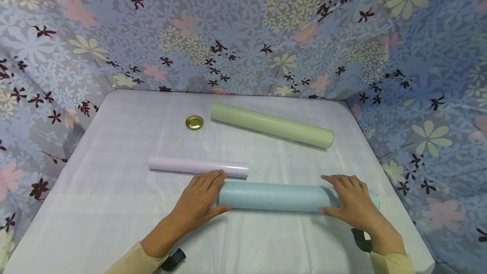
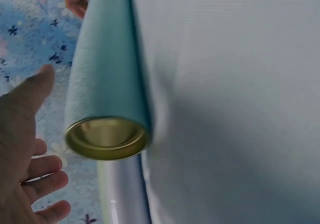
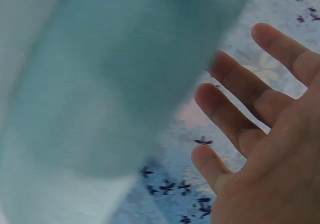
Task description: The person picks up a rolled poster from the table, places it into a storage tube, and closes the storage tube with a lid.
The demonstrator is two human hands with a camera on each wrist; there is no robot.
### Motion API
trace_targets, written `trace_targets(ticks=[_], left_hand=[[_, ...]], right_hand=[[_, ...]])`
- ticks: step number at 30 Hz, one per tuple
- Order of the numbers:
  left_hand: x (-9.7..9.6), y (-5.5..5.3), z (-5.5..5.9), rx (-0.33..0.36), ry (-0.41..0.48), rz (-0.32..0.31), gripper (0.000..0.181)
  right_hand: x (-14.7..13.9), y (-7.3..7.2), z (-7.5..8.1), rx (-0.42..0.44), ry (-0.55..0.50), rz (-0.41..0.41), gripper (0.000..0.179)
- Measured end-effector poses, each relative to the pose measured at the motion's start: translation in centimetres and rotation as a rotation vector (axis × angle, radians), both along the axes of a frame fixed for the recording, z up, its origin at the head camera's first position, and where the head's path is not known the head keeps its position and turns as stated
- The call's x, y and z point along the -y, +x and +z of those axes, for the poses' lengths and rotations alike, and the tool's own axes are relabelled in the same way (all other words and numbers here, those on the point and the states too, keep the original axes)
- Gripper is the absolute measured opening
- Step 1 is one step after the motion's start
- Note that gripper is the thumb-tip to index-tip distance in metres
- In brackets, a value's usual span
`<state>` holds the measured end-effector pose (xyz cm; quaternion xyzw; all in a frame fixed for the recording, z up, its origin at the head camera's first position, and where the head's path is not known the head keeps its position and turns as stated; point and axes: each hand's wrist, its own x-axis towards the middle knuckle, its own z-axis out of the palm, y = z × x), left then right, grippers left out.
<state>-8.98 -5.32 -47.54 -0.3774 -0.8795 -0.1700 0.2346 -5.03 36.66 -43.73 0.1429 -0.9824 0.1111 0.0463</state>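
A light blue tube (image 1: 274, 196) lies crosswise near the front of the table, with a gold metal cap (image 2: 107, 140) on its left end in the left wrist view. At that end is my left hand (image 1: 201, 200), thumb and fingers spread apart; the left wrist view shows a gap between them and the cap. My right hand (image 1: 351, 202) hovers over the tube near its right end, fingers spread. In the right wrist view those fingers (image 3: 227, 116) look straight beside the blurred blue side. Whether they touch it I cannot tell. Just behind the left hand lies a shorter pale purple tube (image 1: 198, 167).
Farther back, a light green tube (image 1: 272, 125) lies at a slant. Left of it sits a round gold lid (image 1: 194, 122). A white cloth covers the table (image 1: 95, 219), and a flowered curtain (image 1: 243, 33) hangs along its back and sides.
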Motion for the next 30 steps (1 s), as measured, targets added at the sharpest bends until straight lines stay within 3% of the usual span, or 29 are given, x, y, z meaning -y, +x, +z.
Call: trace_targets(ticks=[8, 12, 18, 22, 30], left_hand=[[1.7, -0.4, 2.3, -0.008, 0.094, 0.008, 0.076], [3.0, -1.1, 3.6, 0.0, 0.115, 0.038, 0.075], [5.3, -2.6, 5.3, 0.071, 0.103, 0.099, 0.074], [6.8, -3.8, 6.2, 0.115, 0.054, 0.145, 0.077], [9.3, -6.0, 7.0, 0.259, -0.025, 0.2, 0.081]], right_hand=[[1.3, -1.1, 3.8, -0.11, -0.073, 0.106, 0.077], [2.0, -2.5, 5.8, -0.193, -0.088, 0.138, 0.078], [3.1, -5.3, 8.1, -0.316, -0.134, 0.151, 0.078], [3.6, -7.4, 9.0, -0.312, -0.153, 0.09, 0.078], [3.7, -11.5, 9.3, -0.188, -0.117, -0.026, 0.078]])
